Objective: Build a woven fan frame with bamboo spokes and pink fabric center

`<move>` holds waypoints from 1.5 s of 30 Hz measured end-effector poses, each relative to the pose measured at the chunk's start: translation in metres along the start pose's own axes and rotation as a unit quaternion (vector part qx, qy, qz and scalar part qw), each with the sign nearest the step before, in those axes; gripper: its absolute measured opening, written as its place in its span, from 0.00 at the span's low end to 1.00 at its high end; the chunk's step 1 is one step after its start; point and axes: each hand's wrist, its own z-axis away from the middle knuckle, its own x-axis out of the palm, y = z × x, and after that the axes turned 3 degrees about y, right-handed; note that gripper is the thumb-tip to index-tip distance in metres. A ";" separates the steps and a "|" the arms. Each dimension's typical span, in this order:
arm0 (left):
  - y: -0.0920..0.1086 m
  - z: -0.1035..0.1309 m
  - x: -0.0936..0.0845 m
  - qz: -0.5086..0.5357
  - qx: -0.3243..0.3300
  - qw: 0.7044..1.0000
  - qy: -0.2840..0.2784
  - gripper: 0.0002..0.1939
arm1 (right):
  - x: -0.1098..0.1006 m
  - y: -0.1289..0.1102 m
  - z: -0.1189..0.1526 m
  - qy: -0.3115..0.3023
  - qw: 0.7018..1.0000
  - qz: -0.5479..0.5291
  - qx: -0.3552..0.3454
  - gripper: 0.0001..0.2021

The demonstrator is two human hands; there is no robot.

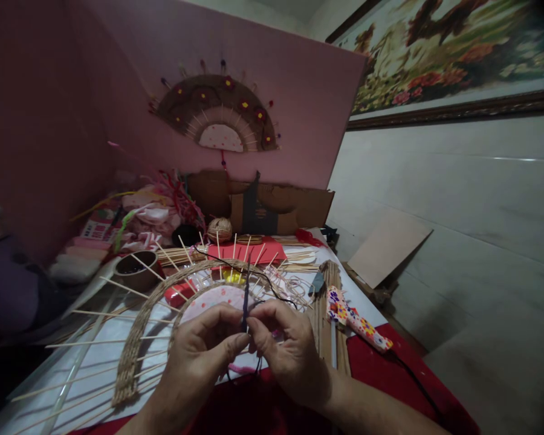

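Observation:
A narrow dark piece with a pointed tip [246,302] stands upright between my two hands. My left hand [204,350] pinches it from the left with thumb and fingertips. My right hand [290,350] pinches close beside it, thumb and forefinger together. A thin dark cord [272,284] arcs behind the fingers, and loose ends hang below them. Just beyond lies a half-round fan frame of thin wooden sticks with a woven twine band [133,353]. Its inner half-circle is pink-dotted white fabric [217,299], partly hidden by my hands.
A flower-patterned glue gun [358,320] rests on cardboard strips [321,344] at the right. Behind the frame are a brown bowl [138,272], a twine ball [220,229] and red paper [249,251]. A decorated fan [222,112] hangs on the pink panel.

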 end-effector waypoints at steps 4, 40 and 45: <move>0.002 0.000 0.002 0.014 -0.001 1.000 -0.004 0.02 | 0.003 0.003 0.000 -0.012 0.996 -0.066 0.062 0.06; -0.010 0.007 0.008 -0.191 0.092 0.977 0.014 0.06 | 0.016 0.003 -0.008 0.047 0.952 -0.208 0.222 0.10; -0.006 0.007 0.012 -0.074 -0.017 0.997 0.008 0.09 | 0.014 -0.002 -0.011 0.047 0.950 -0.210 0.227 0.09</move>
